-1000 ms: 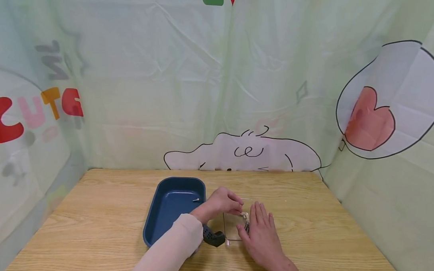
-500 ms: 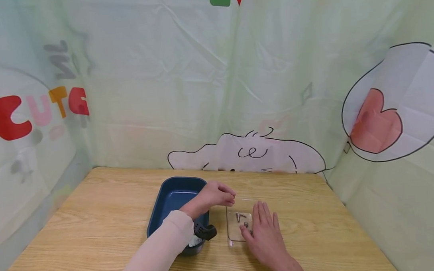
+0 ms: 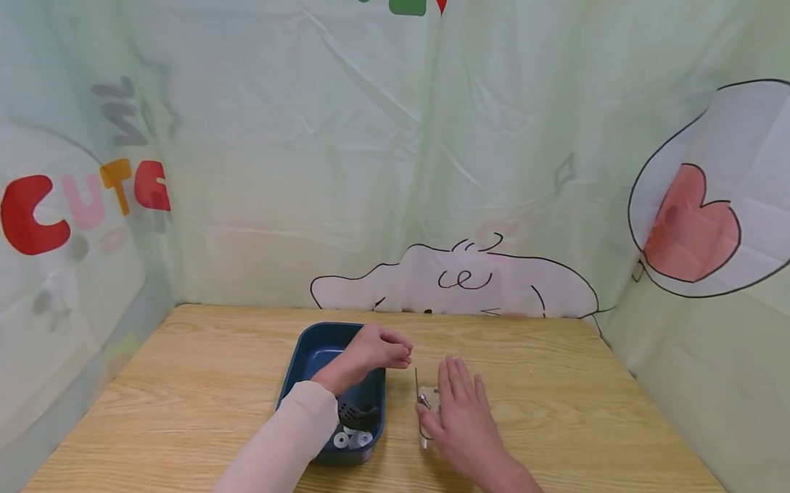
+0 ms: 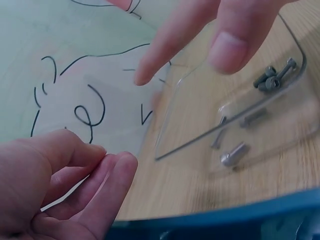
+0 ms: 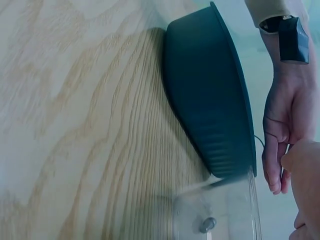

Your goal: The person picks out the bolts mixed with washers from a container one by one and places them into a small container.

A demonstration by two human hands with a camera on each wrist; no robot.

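Note:
My left hand (image 3: 375, 349) is raised over the right rim of the blue tray (image 3: 297, 359), with thumb and fingertips brought together. In the left wrist view nothing shows between the fingertips of this left hand (image 4: 75, 185). My right hand (image 3: 466, 418), fingers straight, overlaps the right side of a clear plastic box (image 3: 416, 383) and hides much of it. Several socket-head screws (image 4: 272, 82) lie in the box. A silver screw (image 4: 235, 155) shows through its near wall. From the right wrist, another screw (image 5: 207, 224) is visible through the clear plastic.
White round pieces with holes (image 3: 341, 440) lie at the near end of the blue tray. A wooden table (image 3: 571, 414) carries both containers, the box close to the tray's right. A printed curtain (image 3: 268, 171) hangs behind and along the sides. A black device (image 5: 294, 40) is strapped to the left wrist.
My left hand has moved left from over the clear box to the blue tray's rim. My right hand has shifted left, covering more of the box. The view has turned slightly left.

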